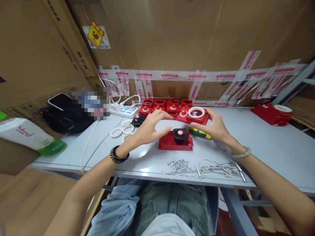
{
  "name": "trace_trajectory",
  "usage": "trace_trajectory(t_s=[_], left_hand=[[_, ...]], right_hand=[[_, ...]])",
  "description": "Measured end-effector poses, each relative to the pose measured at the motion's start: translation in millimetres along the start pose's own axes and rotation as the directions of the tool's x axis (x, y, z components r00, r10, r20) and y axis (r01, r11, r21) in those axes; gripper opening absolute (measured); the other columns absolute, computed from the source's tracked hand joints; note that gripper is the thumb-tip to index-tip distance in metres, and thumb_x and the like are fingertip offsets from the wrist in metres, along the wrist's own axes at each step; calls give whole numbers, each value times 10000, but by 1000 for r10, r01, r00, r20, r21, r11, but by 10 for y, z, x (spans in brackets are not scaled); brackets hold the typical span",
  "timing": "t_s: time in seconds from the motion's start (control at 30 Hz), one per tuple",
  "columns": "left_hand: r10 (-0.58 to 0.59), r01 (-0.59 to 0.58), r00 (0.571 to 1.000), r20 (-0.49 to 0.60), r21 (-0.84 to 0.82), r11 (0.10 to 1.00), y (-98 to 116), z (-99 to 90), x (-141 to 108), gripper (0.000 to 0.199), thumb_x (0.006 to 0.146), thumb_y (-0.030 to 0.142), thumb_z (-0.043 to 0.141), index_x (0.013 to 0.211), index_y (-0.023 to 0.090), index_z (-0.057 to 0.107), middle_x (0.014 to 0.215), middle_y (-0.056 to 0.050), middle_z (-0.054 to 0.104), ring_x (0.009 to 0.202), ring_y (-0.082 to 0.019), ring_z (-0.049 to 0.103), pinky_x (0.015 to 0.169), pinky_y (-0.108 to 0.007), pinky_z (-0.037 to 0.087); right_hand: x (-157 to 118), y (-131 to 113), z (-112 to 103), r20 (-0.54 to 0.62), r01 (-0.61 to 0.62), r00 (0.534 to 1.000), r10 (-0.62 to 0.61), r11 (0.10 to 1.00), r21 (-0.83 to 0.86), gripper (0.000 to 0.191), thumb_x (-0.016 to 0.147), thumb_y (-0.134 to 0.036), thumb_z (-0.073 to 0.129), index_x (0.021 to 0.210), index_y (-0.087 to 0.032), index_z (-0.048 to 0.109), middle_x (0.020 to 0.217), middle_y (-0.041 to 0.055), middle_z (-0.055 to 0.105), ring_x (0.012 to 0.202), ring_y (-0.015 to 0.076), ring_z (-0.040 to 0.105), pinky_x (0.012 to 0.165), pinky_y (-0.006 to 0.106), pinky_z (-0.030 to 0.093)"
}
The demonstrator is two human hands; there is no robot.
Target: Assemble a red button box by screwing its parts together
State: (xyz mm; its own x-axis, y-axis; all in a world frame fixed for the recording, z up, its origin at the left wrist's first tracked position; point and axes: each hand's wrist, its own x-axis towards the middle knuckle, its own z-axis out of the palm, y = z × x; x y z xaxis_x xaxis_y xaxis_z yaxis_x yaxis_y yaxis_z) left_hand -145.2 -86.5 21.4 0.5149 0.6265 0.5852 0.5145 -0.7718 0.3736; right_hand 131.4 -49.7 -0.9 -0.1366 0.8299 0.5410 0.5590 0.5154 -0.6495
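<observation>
My right hand [217, 125] grips the right end of a red plastic housing cover [200, 121], thumb at its front edge. A white ring [190, 112] sits around the cover's round opening, and a red knob shows to its left. Fingers apart, my left hand [150, 127] hovers left of the cover and holds nothing. Below and between the hands lies a shallow red base [166, 144], with a black square part [180, 138] with a red-and-white centre standing in it. A yellow-green handle [200, 133], probably a screwdriver's, lies partly under the cover and my right hand.
Several red housings [159, 105] line the back. Loose white rings [116, 132] and black parts [137, 121] lie left. Screws [178, 165] and metal rods with string [219, 169] lie in front. A power strip [126, 111], a bottle [31, 136] and another red housing [270, 114] flank these.
</observation>
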Motion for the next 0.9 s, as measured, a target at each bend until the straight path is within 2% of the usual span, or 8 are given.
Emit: trace_trajectory(t_s=[0.07, 0.17, 0.27, 0.33, 0.53, 0.7, 0.9], left_hand=[[-85, 89, 995, -57, 85, 992, -104, -193, -105, 192, 928, 325, 529, 1009, 180, 626, 1012, -70, 680, 965, -215, 616, 900, -362, 462], [-264, 253, 964, 18, 224, 941, -349, -407, -340, 234, 885, 393, 580, 965, 181, 639, 963, -64, 695, 877, -225, 619, 809, -350, 462], [-415, 359, 904, 105, 339, 869, -571, -465, -557, 342, 862, 484, 583, 1024, 190, 649, 1030, -81, 699, 942, -266, 622, 829, -375, 458], [-467, 377, 870, 155, 400, 835, -643, -440, -642, 409, 852, 532, 579, 1066, 192, 652, 1066, -97, 687, 973, -286, 619, 861, -402, 453], [-458, 316, 863, 215, 478, 820, -617, -361, -698, 527, 792, 604, 638, 1130, 200, 641, 1188, -124, 637, 1094, -329, 579, 929, -459, 428], [-468, 324, 854, 228, 470, 821, -661, -349, -701, 451, 810, 519, 636, 1109, 182, 659, 1121, -118, 680, 1043, -311, 606, 908, -437, 436], [-423, 295, 886, 192, 470, 832, -682, -326, -691, 373, 760, 444, 675, 1018, 175, 692, 1015, -100, 710, 978, -300, 638, 881, -417, 449]], right_hand=[[4, -10, 0, -2, -4, 1000, 4, 1000, -5, 612, 619, -464, 819, 1121, -165, 638, 1077, 112, 727, 960, 287, 680, 887, 477, 530], [8, -18, 2, 10, 4, 1000, -3, 1000, -19, 615, 621, -472, 815, 1127, -173, 634, 1078, 110, 727, 965, 293, 680, 888, 485, 529], [2, -18, 4, 33, -10, 999, 11, 1000, -29, 649, 621, -490, 813, 1155, -176, 622, 1107, 114, 720, 989, 303, 675, 897, 494, 525], [-5, -16, 5, 38, -22, 999, 24, 999, -38, 664, 617, -499, 814, 1163, -174, 618, 1113, 115, 719, 990, 302, 674, 899, 495, 525], [-10, -19, 15, 40, -27, 999, 29, 999, -46, 665, 607, -513, 817, 1150, -181, 622, 1101, 108, 722, 976, 297, 677, 895, 494, 528], [-7, -28, 14, 42, -25, 999, 27, 999, -46, 672, 603, -511, 822, 1147, -172, 618, 1091, 110, 724, 965, 292, 678, 887, 482, 532], [-12, -29, -3, 40, -8, 999, 10, 999, -48, 666, 618, -504, 814, 1157, -168, 616, 1099, 112, 722, 971, 291, 678, 885, 475, 530]])
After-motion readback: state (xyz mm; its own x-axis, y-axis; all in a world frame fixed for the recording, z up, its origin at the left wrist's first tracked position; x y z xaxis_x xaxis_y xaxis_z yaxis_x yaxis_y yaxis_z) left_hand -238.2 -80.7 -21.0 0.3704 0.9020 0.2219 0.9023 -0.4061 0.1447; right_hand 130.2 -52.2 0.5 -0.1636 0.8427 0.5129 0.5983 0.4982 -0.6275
